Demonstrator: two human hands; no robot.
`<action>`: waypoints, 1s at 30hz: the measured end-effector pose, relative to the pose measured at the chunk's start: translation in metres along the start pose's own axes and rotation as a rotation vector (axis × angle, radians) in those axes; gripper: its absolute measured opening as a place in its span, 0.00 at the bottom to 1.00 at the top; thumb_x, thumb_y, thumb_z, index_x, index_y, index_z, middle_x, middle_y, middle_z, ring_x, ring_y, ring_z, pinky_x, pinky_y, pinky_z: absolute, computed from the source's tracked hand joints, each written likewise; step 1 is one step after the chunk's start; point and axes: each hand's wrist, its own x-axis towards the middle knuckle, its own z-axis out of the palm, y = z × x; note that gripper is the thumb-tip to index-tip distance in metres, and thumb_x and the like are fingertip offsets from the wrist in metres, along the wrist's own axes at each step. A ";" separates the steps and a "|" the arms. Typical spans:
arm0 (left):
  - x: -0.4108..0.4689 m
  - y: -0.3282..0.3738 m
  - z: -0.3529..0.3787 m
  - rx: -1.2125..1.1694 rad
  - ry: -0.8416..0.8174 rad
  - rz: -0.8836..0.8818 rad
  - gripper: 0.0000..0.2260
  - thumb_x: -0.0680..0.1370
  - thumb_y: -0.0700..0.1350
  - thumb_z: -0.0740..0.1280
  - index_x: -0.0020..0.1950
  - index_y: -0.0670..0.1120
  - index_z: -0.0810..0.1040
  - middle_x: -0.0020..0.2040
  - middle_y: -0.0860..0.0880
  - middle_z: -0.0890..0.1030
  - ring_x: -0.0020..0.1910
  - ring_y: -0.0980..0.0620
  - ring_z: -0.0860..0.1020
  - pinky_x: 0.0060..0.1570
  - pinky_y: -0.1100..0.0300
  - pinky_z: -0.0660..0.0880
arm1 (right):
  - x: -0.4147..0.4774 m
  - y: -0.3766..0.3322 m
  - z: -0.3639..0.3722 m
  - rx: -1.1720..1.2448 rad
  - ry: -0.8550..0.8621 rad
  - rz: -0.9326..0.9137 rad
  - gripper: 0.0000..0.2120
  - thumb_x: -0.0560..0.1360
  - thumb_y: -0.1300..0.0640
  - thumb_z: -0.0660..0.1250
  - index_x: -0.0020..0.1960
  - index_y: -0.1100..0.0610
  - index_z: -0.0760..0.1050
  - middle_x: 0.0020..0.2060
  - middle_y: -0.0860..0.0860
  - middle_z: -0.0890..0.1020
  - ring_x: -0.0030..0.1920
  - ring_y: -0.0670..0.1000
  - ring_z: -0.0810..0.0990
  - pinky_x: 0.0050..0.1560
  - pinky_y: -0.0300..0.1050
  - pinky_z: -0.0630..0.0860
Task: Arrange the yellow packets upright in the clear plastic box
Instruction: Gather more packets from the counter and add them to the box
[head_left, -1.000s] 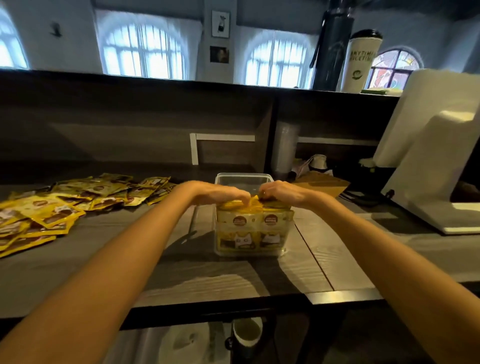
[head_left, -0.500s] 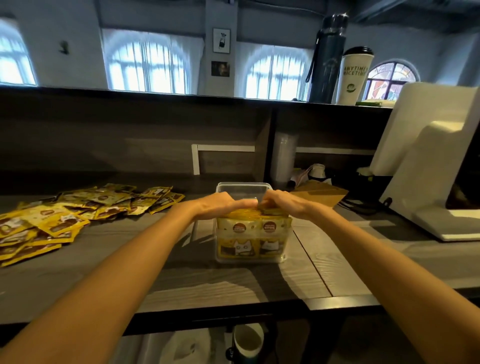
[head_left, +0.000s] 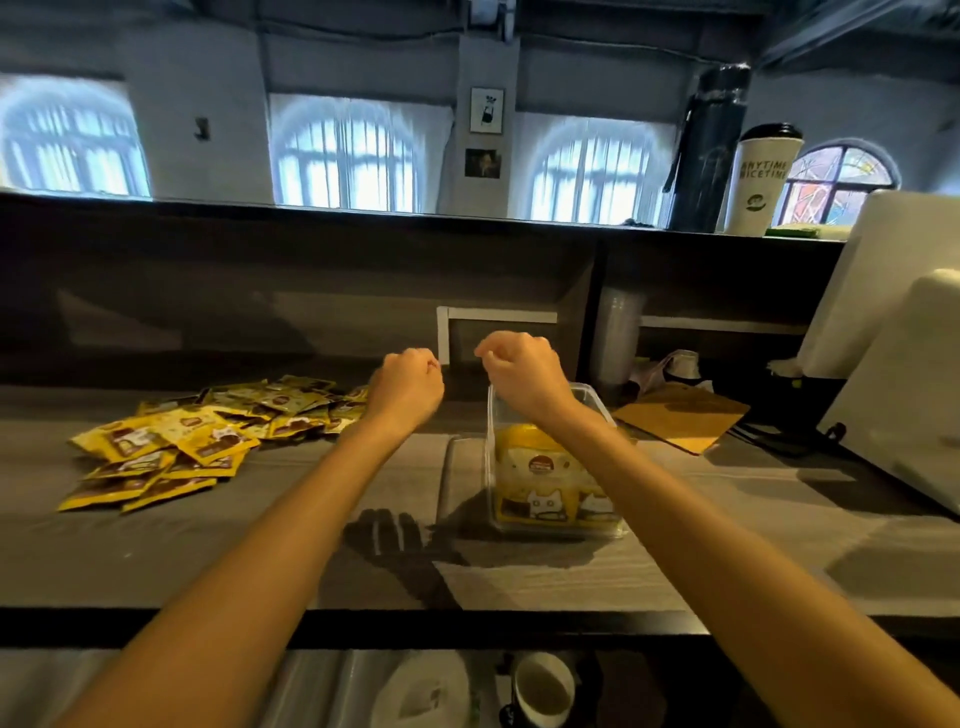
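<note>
Left hand (head_left: 408, 387) and right hand (head_left: 524, 374) are hovering curled, holding nothing, near the clear box (head_left: 491, 431) with packets (head_left: 540, 467) standing upright inside, loose pile (head_left: 208, 436) lying at its 9 o'clock: probably light, floppy, slick, so pinching top seams.

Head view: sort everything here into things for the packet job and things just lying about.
Job: clear plastic box; upright yellow packets inside it; loose yellow packets piled at left.
Lying about: brown board; white lidded cup; dark flask; white machine; mug at the bottom edge.
</note>
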 end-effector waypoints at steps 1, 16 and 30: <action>-0.001 -0.010 -0.006 0.036 0.025 -0.041 0.14 0.81 0.40 0.54 0.58 0.42 0.78 0.56 0.42 0.79 0.55 0.45 0.76 0.51 0.53 0.72 | 0.002 -0.011 0.012 0.019 0.000 -0.006 0.13 0.80 0.59 0.56 0.55 0.60 0.78 0.50 0.56 0.82 0.49 0.54 0.80 0.53 0.49 0.78; 0.024 -0.169 0.026 0.324 -0.242 -0.285 0.25 0.82 0.42 0.54 0.77 0.41 0.50 0.78 0.45 0.48 0.78 0.47 0.48 0.75 0.51 0.53 | 0.046 -0.006 0.195 -0.243 -0.568 0.061 0.25 0.79 0.59 0.57 0.74 0.61 0.57 0.77 0.56 0.51 0.76 0.59 0.52 0.75 0.55 0.57; 0.016 -0.184 0.031 0.450 -0.313 -0.142 0.24 0.80 0.37 0.54 0.77 0.42 0.54 0.76 0.45 0.58 0.75 0.46 0.58 0.73 0.49 0.59 | 0.034 0.002 0.200 -0.584 -0.610 -0.122 0.22 0.80 0.51 0.50 0.72 0.58 0.62 0.72 0.58 0.64 0.72 0.63 0.59 0.72 0.61 0.55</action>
